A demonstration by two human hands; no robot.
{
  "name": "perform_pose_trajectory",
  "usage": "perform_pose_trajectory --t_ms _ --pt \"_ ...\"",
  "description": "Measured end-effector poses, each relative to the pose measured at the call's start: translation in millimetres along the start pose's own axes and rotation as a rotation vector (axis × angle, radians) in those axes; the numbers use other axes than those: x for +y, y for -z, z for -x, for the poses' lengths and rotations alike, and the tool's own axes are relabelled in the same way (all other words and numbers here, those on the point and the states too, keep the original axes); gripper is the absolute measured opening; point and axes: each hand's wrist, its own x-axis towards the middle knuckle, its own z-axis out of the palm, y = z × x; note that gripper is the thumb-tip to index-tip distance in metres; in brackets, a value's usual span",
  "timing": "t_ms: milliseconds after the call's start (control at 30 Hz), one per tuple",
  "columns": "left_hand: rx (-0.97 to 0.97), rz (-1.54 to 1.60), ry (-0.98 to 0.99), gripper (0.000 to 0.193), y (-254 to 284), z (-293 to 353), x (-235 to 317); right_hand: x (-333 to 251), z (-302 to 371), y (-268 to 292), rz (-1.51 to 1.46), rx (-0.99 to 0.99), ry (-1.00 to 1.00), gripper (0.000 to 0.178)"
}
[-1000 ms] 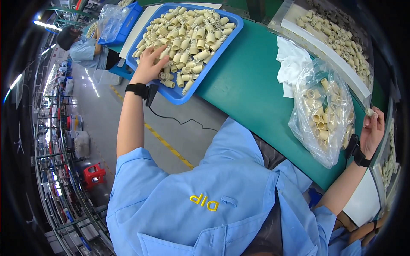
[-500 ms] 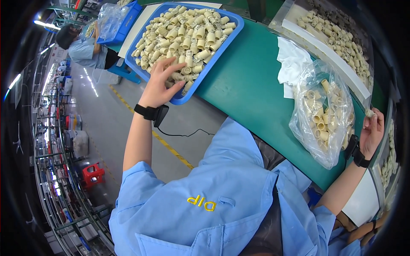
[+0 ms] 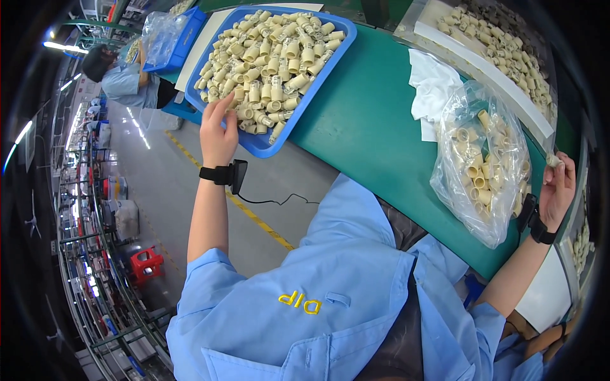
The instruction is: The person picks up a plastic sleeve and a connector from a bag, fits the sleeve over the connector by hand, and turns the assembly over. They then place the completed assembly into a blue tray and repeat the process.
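Note:
My left hand is at the near left edge of a blue tray, its fingers stretched over the rim against the heap. Short cream plastic sleeves, some with clear ends, fill the tray. Whether a sleeve is between those fingers cannot be told. Far to the right, my right hand pinches a small cream and clear piece between thumb and fingers; it looks like one of the same sleeves. Left of that hand lies a clear plastic bag with several hollow cream sleeves inside.
A white cloth lies on the green tabletop. Beyond the bag, a white-edged bin holds more sleeves. A cable trails from my left wristband. To the far left, another person sits by a blue crate.
My left hand has moved left and back from over the heap to the tray's left edge, its fingers closer together. My right hand stays nearly in place, still pinching the piece.

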Motion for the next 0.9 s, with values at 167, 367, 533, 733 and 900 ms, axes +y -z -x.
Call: perform_pose_trajectory --t_ms 167,367,533,733,900 --pt "-0.104 -0.023 0.127 0.025 1 10 -1 0 1 -3 0.006 0.017 -0.011 0.025" --pt "-0.092 0.046 0.054 0.026 -3 14 0 0 1 -3 -0.002 0.008 -0.010 0.026" --pt "-0.178 0.047 0.114 0.029 0 13 -1 0 0 -6 0.014 0.006 -0.008 0.026" --pt "-0.118 0.174 0.155 0.032 -1 11 -3 -2 2 -10 0.035 0.033 -0.005 0.025" --pt "-0.180 -0.065 0.041 0.026 -4 5 -2 -5 8 -17 0.016 0.064 0.025 0.024"
